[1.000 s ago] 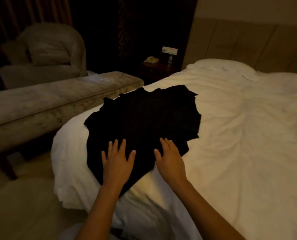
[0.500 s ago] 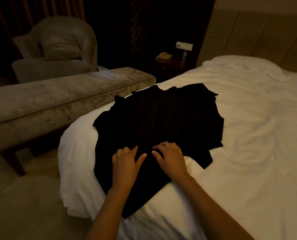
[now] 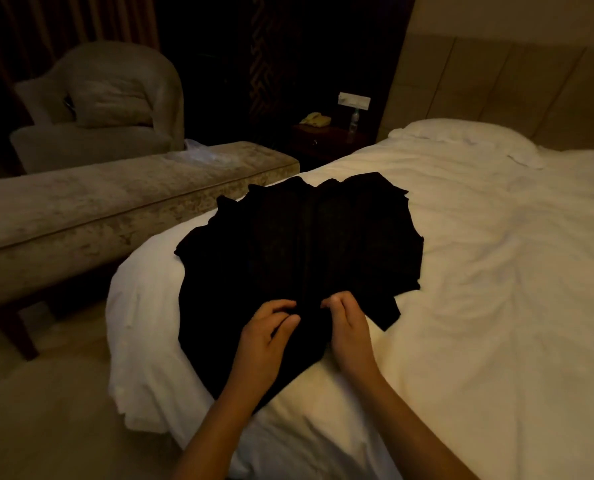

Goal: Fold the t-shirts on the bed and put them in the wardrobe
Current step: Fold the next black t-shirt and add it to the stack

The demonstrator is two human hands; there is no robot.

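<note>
Black t-shirt [image 3: 299, 244] flat on bed [image 3: 496, 271]

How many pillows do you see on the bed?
1. A white pillow lies at the head of the bed, by the headboard. More may be hidden beyond the right edge.

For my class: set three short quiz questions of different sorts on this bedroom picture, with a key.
1. True or false: both hands grip the black t-shirt.
2. Where does the t-shirt lie? A) on the bench B) on the bed C) on the armchair
3. Fill in: on the nightstand, beside the small bottle, sits a ______.

Key:
1. True: the left hand and right hand pinch the cloth at its near edge.
2. B: on the bed, near its corner by the bench.
3. Telephone, left of the bottle.
</note>
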